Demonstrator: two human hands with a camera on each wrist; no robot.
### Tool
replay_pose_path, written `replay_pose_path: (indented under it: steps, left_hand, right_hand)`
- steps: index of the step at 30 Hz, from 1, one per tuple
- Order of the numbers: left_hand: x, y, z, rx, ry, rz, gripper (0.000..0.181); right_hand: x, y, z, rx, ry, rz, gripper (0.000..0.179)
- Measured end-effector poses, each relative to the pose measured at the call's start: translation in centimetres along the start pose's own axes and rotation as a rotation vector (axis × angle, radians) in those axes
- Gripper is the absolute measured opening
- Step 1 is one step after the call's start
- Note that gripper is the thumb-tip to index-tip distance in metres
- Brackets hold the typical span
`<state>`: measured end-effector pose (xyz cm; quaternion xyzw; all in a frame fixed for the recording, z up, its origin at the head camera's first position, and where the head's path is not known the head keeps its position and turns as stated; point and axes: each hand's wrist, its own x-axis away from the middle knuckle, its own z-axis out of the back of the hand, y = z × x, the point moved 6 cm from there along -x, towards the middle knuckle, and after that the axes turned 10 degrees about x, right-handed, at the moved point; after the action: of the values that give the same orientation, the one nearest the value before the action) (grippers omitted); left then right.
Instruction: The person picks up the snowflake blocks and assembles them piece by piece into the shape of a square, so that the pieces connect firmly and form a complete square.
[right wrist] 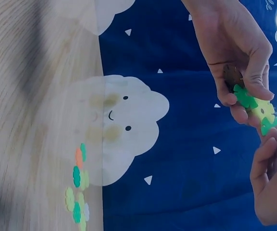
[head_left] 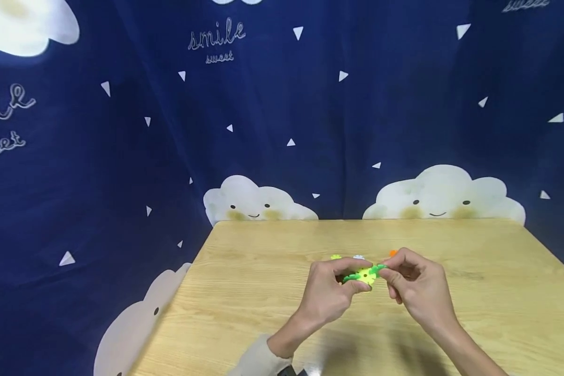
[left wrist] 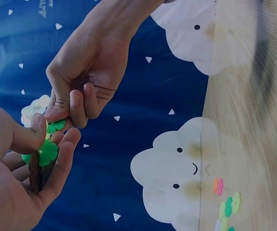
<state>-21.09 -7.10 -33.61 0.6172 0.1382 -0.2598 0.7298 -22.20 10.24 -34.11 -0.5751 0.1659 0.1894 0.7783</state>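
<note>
My left hand (head_left: 326,292) grips a small assembly of notched plastic snowflake discs above the wooden table. In the right wrist view a brown disc (right wrist: 232,76) lies against the left palm, then a green disc (right wrist: 245,97), and a yellow disc (right wrist: 263,112) beyond it. The far green disc (right wrist: 271,126) stands at an angle to the yellow one, at its edge. With thumb and forefinger my right hand (head_left: 423,290) pinches that far green disc, its other fingers curled. Fingers partly cover the pieces in every view.
Loose discs lie on the table (head_left: 244,292) behind the hands, among them a yellow one (head_left: 336,257), a white one (head_left: 359,256) and an orange one (head_left: 393,253). The wrist views show several more, some green. A dark blue curtain (head_left: 272,104) with clouds hangs beyond the table.
</note>
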Motion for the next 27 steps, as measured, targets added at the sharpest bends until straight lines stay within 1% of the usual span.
replay_pose_path:
  steps: [3,6,8,13,16,19,21,27]
  left_hand:
    - [-0.01,0.02,-0.23,-0.017,-0.014,-0.018,0.029]
    - [0.03,-0.07,-0.25,-0.012,-0.029,0.006,0.029]
    - [0.1,-0.09,-0.22,-0.004,-0.051,0.027,0.03]
    - [0.13,-0.09,-0.24,0.003,-0.126,0.031,0.03]
    - [0.17,-0.28,-0.43,0.024,-0.151,0.042,0.029]
    - [0.12,-0.47,-0.56,0.075,-0.154,0.066,0.029]
    - [0.0,-0.54,-0.63,0.09,-0.147,0.066,0.027]
    - [-0.32,-0.46,-0.71,0.08,-0.102,0.04,0.02]
  right_hand:
    - [0.12,0.13,0.15,0.027,0.0,-0.018,0.013]
    - [0.21,0.19,0.27,0.047,-0.011,-0.022,0.012]
    - [0.25,0.2,0.29,0.054,-0.025,-0.013,0.01]
    - [0.18,0.29,0.26,0.029,-0.032,0.023,0.008]
    - [0.17,0.52,0.27,-0.009,-0.024,0.026,0.009]
    - [0.13,0.69,0.2,-0.043,-0.026,0.024,0.01]
    - [0.13,0.75,0.08,-0.048,-0.035,0.019,0.011]
    - [0.23,0.82,-0.35,-0.023,-0.053,-0.013,0.01]
